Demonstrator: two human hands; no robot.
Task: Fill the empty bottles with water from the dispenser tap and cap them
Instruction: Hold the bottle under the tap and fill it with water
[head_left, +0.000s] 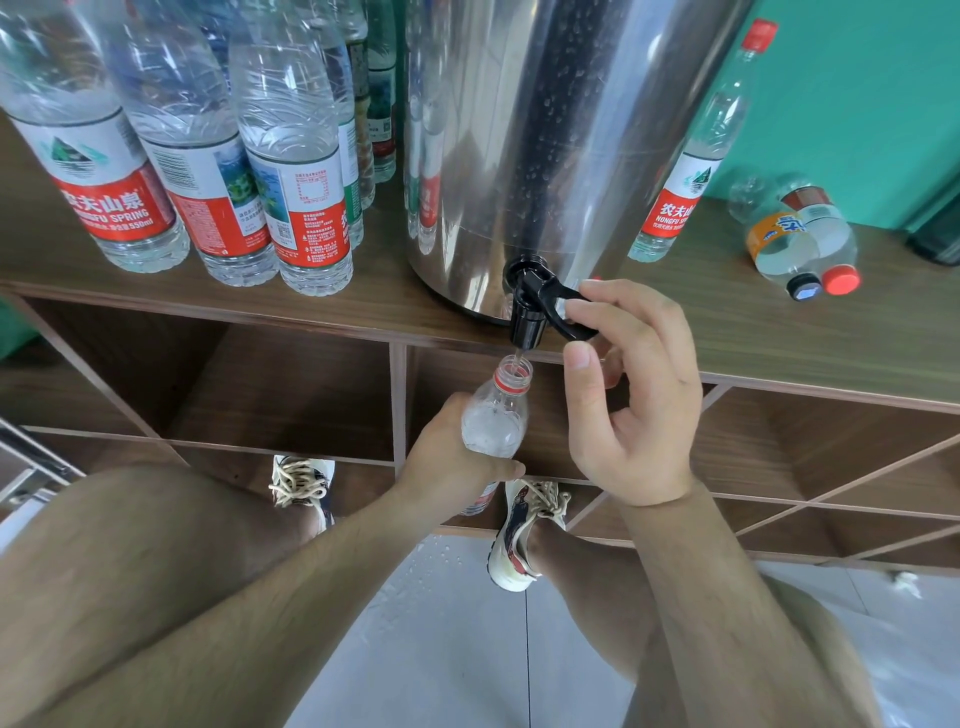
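Head view: left hand wrapped around open bottle, neck right under black tap, thin water stream entering, right hand index and thumb pinching tap lever, steel dispenser on wooden shelf

The dispenser is mirror-silver steel speckled with droplets, and its tap is glossy black. The open bottle is clear with a red ring at the neck. The standing bottles carry white-and-red labels with a green mountain emblem. One lying bottle has an orange label and a dark cap; the other lying bottle has a red cap. The desk is dark brown wood grain, the wall teal, the floor pale grey tile. The shoes are cream with navy and red patches.
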